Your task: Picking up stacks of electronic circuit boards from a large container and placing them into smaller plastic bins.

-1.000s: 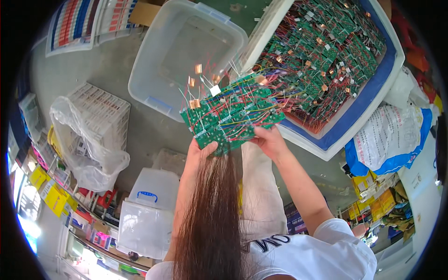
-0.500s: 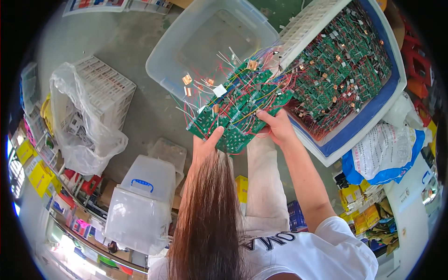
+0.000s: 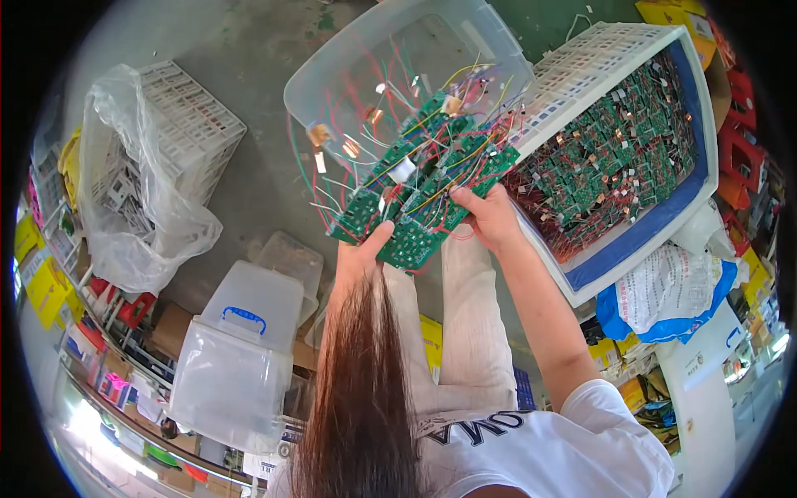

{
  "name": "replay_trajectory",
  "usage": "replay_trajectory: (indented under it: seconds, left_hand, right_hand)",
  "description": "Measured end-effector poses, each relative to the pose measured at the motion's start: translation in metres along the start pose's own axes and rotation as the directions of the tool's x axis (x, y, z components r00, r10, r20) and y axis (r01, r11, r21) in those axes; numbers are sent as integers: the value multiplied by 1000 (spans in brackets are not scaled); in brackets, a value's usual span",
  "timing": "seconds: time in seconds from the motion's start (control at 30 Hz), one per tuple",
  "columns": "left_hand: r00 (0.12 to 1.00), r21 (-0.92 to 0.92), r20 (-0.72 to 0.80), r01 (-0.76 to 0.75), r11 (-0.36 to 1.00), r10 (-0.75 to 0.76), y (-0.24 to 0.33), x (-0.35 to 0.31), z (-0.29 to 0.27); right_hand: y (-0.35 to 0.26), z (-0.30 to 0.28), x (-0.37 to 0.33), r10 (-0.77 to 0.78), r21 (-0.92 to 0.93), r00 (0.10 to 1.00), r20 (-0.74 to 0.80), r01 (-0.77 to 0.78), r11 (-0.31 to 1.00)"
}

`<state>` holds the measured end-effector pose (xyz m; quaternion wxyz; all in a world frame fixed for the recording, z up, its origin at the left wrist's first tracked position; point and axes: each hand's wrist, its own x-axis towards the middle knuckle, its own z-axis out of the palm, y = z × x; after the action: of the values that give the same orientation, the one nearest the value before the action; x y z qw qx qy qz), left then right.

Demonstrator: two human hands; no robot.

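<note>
Between my hands is a bundle of green circuit boards [image 3: 421, 241], with red, yellow, blue and white wires, white connectors and copper-coloured tabs standing up from it. My left hand [image 3: 362, 256] grips its near left edge, thumb on top. On the near right edge, my right hand [image 3: 491, 217] closes with its thumb over the board; the fingers of both hands are partly hidden underneath. Just beyond the bundle stands a clear plastic bin [image 3: 349, 62], partly covered by the wires. To the right, a white crate [image 3: 581, 87] holds many similar wired boards.
On the left, a white slatted crate [image 3: 203, 116] with a clear plastic bag [image 3: 112, 91] over it holds small pale parts. Clear lidded boxes [image 3: 232, 365] stand at the lower left. A white and blue sack [image 3: 664, 290] lies beside the right crate. Stocked shelves line the left side.
The view has shifted, so the crates and bins appear displaced. Both hands keep their hold on the boards, whose loose wires have swung and spread toward the clear bin.
</note>
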<state>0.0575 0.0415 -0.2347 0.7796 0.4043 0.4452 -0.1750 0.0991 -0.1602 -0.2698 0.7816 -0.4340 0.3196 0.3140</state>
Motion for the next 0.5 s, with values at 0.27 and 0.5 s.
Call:
replay_trajectory:
  seconds: [0.27, 0.5]
  left_hand:
    - [993, 39, 108, -55, 998, 51, 45, 22, -53]
    - [971, 290, 240, -72, 954, 0, 66, 100, -70]
  right_hand:
    - [-54, -38, 34, 378, -118, 905, 194, -361, 925]
    - [-88, 10, 119, 226, -607, 947, 227, -44, 793]
